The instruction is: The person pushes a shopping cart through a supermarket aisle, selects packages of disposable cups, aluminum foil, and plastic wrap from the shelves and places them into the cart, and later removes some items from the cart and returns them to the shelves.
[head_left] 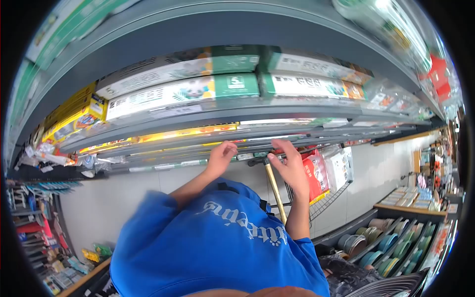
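Observation:
Both of my hands are raised in front of the blue shirt, before the shelf edge. My left hand [222, 157] has its fingers curled inward; whether anything is between them is hidden. To its right, my right hand [291, 166] is empty, with the thumb and fingers apart, above the handle [275, 190] of a shopping cart. White and green boxes [183, 91] stand stacked on the shelf ahead, with a yellow box [79, 119] at their left. Neither hand touches the boxes.
The wire cart [329, 200] at the right holds a red package [315, 173] and a white package [339, 166]. Racks of bowls [378, 250] are at the lower right. More shelving [37, 222] stands at the left, beyond the tiled floor [104, 208].

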The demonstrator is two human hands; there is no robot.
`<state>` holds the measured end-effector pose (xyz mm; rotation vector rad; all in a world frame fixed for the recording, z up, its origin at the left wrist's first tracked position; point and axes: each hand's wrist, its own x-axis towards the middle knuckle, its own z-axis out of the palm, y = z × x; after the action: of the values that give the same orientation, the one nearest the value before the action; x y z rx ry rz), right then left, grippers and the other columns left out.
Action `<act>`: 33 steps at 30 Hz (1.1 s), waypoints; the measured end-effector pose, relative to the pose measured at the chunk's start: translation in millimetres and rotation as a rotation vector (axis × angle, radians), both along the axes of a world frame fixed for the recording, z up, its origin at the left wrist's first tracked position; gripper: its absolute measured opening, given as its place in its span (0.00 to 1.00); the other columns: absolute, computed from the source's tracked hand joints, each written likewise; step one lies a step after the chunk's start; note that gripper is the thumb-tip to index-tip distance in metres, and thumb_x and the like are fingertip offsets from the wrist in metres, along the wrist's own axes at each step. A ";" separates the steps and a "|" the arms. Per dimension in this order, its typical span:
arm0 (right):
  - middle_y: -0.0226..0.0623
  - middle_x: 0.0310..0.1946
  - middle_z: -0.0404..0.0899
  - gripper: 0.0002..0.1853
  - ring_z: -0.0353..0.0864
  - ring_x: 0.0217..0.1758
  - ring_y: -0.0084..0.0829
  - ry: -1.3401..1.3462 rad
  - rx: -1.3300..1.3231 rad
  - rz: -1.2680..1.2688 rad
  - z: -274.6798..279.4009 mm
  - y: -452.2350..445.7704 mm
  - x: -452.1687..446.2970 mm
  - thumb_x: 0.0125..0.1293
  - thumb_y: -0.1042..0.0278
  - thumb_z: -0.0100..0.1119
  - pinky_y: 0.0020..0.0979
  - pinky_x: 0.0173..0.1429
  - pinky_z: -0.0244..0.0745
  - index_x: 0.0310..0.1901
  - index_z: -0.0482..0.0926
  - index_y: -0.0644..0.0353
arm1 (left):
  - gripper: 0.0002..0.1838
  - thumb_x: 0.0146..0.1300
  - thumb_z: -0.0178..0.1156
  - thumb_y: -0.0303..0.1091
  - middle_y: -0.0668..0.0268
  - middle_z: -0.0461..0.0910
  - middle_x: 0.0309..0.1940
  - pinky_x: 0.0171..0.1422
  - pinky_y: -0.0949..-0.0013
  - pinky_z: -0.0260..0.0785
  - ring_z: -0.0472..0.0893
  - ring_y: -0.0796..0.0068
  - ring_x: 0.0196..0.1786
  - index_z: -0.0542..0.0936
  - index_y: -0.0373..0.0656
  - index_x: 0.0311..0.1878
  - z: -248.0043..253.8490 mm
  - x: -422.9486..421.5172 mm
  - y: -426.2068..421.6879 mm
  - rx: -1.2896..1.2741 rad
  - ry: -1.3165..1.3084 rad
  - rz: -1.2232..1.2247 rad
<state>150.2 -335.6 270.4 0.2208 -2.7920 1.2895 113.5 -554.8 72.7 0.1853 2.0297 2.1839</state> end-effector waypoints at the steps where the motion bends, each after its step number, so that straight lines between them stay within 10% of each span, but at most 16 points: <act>1: 0.46 0.51 0.81 0.25 0.83 0.55 0.39 0.034 0.003 0.061 6.0 -16.4 -5.7 0.63 0.73 0.69 0.36 0.62 0.75 0.61 0.76 0.65 | 0.05 0.72 0.61 0.29 0.63 0.86 0.36 0.49 0.69 0.76 0.85 0.75 0.41 0.80 0.39 0.46 21.1 4.2 -3.4 0.042 0.001 0.032; 15: 0.41 0.44 0.86 0.46 0.86 0.43 0.35 -0.222 0.012 0.216 -14.4 -107.7 -32.7 0.68 0.72 0.65 0.35 0.54 0.79 0.80 0.47 0.65 | 0.31 0.70 0.54 0.18 0.60 0.76 0.43 0.51 0.68 0.75 0.79 0.73 0.41 0.55 0.39 0.72 79.0 29.6 -129.4 0.309 0.319 0.813; 18: 0.43 0.47 0.86 0.38 0.87 0.47 0.35 -0.179 -0.096 0.496 15.4 -108.4 -28.2 0.64 0.69 0.70 0.36 0.56 0.80 0.73 0.64 0.66 | 0.32 0.67 0.56 0.19 0.58 0.74 0.49 0.61 0.65 0.71 0.78 0.69 0.50 0.57 0.38 0.72 107.2 26.3 -135.8 0.304 0.405 0.856; 21: 0.44 0.46 0.86 0.27 0.86 0.49 0.39 0.109 -0.084 0.584 75.6 -109.9 -30.0 0.58 0.71 0.74 0.37 0.58 0.79 0.60 0.80 0.66 | 0.30 0.64 0.59 0.22 0.55 0.70 0.58 0.72 0.59 0.62 0.72 0.62 0.62 0.62 0.36 0.69 140.1 18.2 -147.2 -0.306 0.752 1.029; 25: 0.49 0.51 0.83 0.27 0.83 0.54 0.47 0.828 0.239 0.382 118.3 -116.3 -61.9 0.55 0.70 0.76 0.44 0.59 0.78 0.57 0.81 0.66 | 0.28 0.61 0.62 0.26 0.50 0.65 0.66 0.78 0.50 0.52 0.63 0.49 0.73 0.68 0.34 0.65 169.7 8.4 -143.8 -0.397 0.911 1.008; 33: 0.55 0.59 0.79 0.30 0.76 0.62 0.57 0.613 0.813 0.135 167.5 -131.9 -120.3 0.65 0.55 0.69 0.48 0.68 0.69 0.64 0.77 0.63 | 0.27 0.62 0.61 0.38 0.45 0.62 0.77 0.82 0.40 0.24 0.51 0.40 0.82 0.80 0.49 0.66 181.6 0.5 -99.7 -0.709 0.843 0.800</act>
<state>29.9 -467.5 437.9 0.6983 -2.5719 -0.0186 114.0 -654.5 254.3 0.2572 3.7485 1.5972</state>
